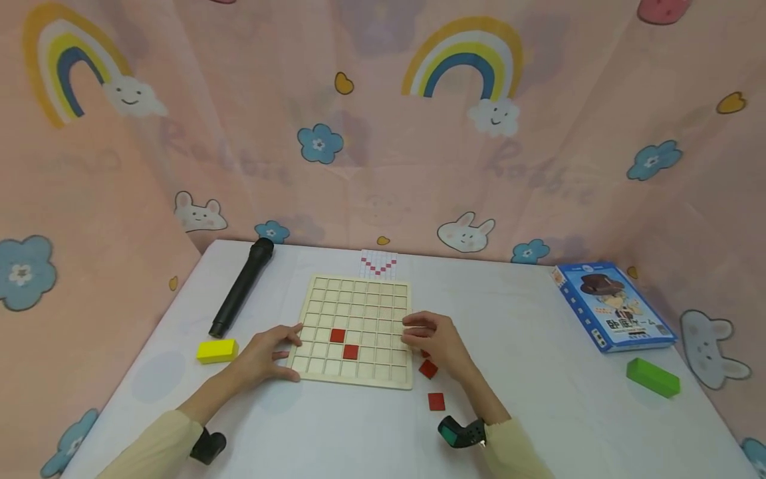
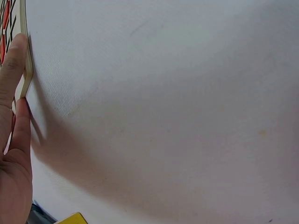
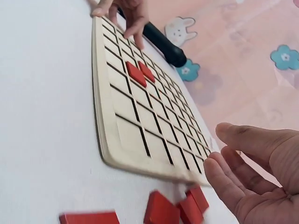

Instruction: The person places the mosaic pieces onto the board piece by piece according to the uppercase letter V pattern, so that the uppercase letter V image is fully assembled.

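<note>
A pale wooden grid board (image 1: 377, 319) lies on the white table, with two red square tiles (image 1: 338, 335) set diagonally in its cells. My left hand (image 1: 266, 356) touches the board's left edge, its fingers spread and the thumb by the near left corner. At the opposite edge is my right hand (image 1: 437, 339), with fingers slightly bent and nothing between thumb and fingertips in the right wrist view. Several loose red tiles (image 3: 161, 207) lie beside the board, under and near the right hand; one tile (image 1: 436, 402) sits apart, closer to me.
A small pattern card (image 1: 379, 265) with a pink V of squares lies behind the board. At left are a black microphone (image 1: 242, 286) and a yellow block (image 1: 217, 351). A blue box (image 1: 615, 306) and a green block (image 1: 653, 377) stand at the far right.
</note>
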`<state>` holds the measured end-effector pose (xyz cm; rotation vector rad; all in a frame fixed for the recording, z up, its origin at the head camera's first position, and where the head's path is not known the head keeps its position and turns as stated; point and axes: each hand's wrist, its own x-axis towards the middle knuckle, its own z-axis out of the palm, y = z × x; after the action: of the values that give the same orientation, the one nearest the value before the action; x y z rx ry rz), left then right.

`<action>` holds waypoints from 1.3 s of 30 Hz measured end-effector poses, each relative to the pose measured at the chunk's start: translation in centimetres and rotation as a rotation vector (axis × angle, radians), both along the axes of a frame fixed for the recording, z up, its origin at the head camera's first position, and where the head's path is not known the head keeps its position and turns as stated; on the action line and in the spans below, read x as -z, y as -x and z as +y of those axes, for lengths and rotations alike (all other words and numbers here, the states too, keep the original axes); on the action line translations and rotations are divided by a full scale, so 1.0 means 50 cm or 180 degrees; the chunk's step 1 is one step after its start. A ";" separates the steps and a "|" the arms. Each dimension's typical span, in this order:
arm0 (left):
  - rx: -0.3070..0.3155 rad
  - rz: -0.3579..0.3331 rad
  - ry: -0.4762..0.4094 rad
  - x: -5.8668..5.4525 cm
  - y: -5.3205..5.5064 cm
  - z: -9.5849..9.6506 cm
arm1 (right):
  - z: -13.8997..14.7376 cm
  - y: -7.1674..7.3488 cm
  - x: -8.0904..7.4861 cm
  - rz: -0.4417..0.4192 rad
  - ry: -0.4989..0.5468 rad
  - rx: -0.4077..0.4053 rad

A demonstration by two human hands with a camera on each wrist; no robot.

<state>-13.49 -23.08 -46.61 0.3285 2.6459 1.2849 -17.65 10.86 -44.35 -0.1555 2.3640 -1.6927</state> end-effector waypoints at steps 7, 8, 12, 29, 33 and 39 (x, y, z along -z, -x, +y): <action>0.0013 0.0075 0.0006 0.002 -0.003 -0.006 | 0.118 -0.031 0.002 0.0163 -0.0290 0.0172; 0.0019 0.0081 0.0010 0.002 -0.003 -0.007 | 0.135 -0.033 0.004 0.0189 -0.0340 0.0174; -0.0021 0.0033 0.0041 0.003 -0.002 -0.010 | 0.191 -0.036 0.012 0.0263 -0.0601 0.0044; 0.0010 -0.0003 -0.0052 -0.003 0.000 -0.003 | 0.232 -0.021 0.047 0.0473 -0.1063 -0.0554; 0.0031 0.0001 -0.0058 -0.003 -0.001 -0.002 | 0.233 -0.028 0.051 0.0424 -0.0982 -0.0355; 0.0016 -0.0002 -0.0013 -0.006 -0.002 0.000 | 0.232 -0.043 0.054 0.0317 -0.0817 0.0026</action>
<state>-13.37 -23.09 -46.32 0.3350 2.6407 1.2891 -15.52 22.44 -47.07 -0.1895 2.6314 -1.3973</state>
